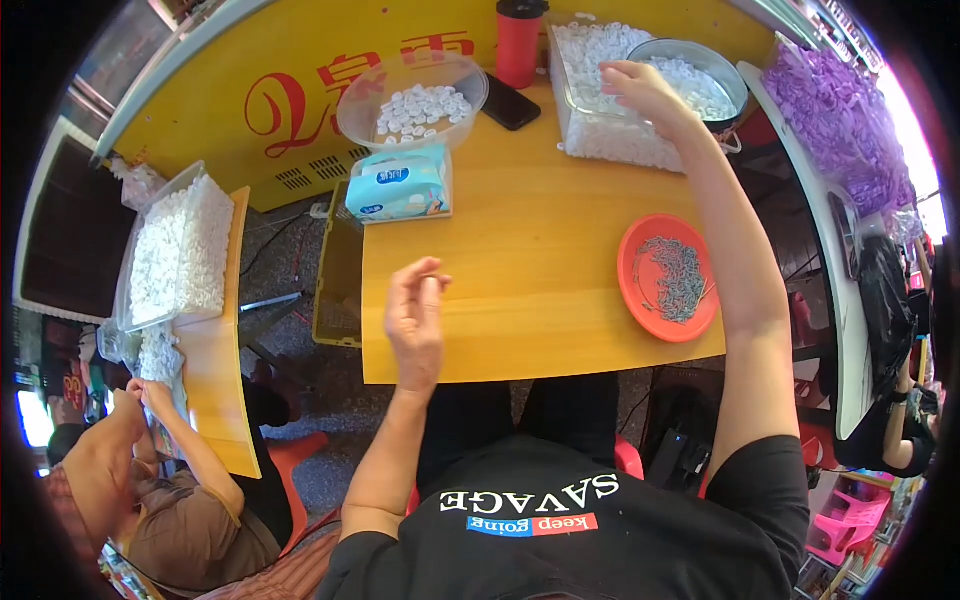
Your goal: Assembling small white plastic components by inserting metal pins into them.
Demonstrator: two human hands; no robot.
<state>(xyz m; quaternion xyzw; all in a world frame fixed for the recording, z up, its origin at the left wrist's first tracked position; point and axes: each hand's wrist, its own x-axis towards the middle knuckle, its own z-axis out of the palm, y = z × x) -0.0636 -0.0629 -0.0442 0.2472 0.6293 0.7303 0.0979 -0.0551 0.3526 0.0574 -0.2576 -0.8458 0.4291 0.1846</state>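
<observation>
My left hand [414, 325] is raised over the front left of the yellow wooden table [530, 300]. Its fingers are curled in against the thumb, and whatever they may hold is too small or hidden to make out. My right arm reaches far forward, and my right hand [652, 95] hovers with fingers stretched out over a clear bin [622, 148] heaped with small white plastic pieces. Beside that hand stands a round bowl [728, 68] of similar white pieces. Under my right forearm lies a red plate [640, 308] of small grey screw-like pieces [675, 280].
A clear bowl [355, 128] with white oval pieces, a blue tissue pack [400, 185], a phone [510, 103] and a red cup [518, 48] stand along the back. Left, a person [190, 500] works at another table with a bin [180, 250] of white pieces. Purple bags [840, 130] are piled right.
</observation>
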